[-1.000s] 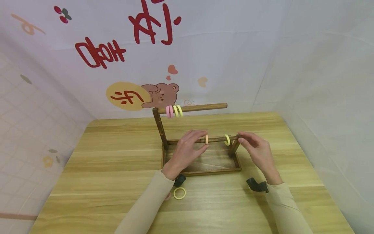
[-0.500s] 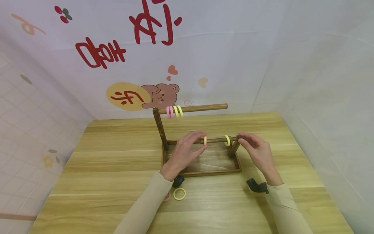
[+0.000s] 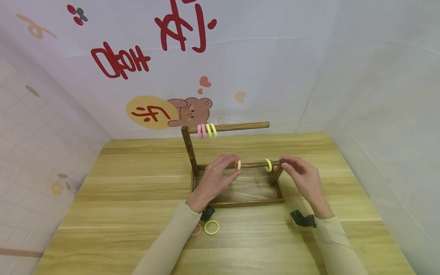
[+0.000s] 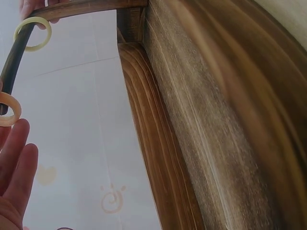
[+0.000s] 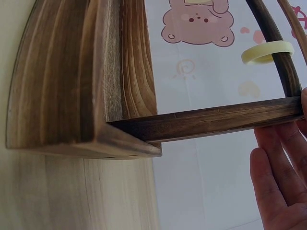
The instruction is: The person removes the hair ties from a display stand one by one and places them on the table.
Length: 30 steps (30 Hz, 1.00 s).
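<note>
My left hand (image 3: 214, 179) pinches an orange ring (image 3: 238, 165) between thumb and fingers at the free left end of the lower bar (image 3: 253, 165) of a wooden rack. In the left wrist view the dark bar tip shows inside the orange ring (image 4: 16, 106). A yellow ring (image 3: 270, 165) hangs farther right on this bar. My right hand (image 3: 304, 177) grips the right end of the bar, at the top of its short post (image 3: 277, 173); in the right wrist view its fingers (image 5: 280, 160) lie against that post.
On the upper bar (image 3: 244, 126) hang two pink rings (image 3: 199, 131) and two yellow rings (image 3: 215, 130). A loose yellow ring (image 3: 211, 234) lies on the table (image 3: 261, 236), beside a pink ring (image 3: 200, 230) partly hidden by my left sleeve. The rack's tray base (image 3: 247, 204) sits below my hands.
My left hand has drawn the orange ring a little to the left along the lower bar to its tip. My right hand keeps its grip at the right end.
</note>
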Motion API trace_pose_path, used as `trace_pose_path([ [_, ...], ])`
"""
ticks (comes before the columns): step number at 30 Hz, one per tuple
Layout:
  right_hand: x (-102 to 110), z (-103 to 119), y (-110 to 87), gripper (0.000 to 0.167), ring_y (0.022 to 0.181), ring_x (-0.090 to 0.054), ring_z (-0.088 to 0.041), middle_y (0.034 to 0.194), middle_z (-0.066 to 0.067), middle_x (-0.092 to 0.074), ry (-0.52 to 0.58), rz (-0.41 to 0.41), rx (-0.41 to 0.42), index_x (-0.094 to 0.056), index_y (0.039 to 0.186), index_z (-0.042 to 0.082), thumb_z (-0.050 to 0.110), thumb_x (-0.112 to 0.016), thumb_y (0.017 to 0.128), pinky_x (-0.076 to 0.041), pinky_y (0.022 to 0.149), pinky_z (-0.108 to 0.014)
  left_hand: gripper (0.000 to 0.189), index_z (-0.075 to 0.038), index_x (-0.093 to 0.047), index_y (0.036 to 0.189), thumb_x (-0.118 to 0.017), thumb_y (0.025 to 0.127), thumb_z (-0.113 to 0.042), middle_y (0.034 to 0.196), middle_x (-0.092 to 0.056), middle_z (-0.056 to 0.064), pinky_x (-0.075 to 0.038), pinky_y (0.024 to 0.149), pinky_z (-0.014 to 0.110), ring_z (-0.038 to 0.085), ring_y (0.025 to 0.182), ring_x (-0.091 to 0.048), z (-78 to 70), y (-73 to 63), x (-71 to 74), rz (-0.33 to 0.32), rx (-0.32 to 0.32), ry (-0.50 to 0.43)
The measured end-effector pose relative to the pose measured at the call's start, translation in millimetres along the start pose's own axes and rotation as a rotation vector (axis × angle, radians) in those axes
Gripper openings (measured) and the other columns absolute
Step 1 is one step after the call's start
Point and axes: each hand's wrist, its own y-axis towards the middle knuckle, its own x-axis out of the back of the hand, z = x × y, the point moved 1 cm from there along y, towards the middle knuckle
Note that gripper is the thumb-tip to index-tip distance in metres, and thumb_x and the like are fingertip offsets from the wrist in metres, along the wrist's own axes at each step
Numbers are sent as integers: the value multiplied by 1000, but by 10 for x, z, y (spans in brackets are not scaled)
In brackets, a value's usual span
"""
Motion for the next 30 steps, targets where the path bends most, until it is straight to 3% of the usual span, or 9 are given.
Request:
trace_pose_path([
  [30,9,-15,10,27,103,-65,7,121,-13,-74,-35,10,-9,-74,128,10,16,-70,101,-51,87,-10,39,-7,-72,123,-86,86,-9,123,-69,6,-60,87,35,19,105,-70,-15,-183,243,8,25,47],
])
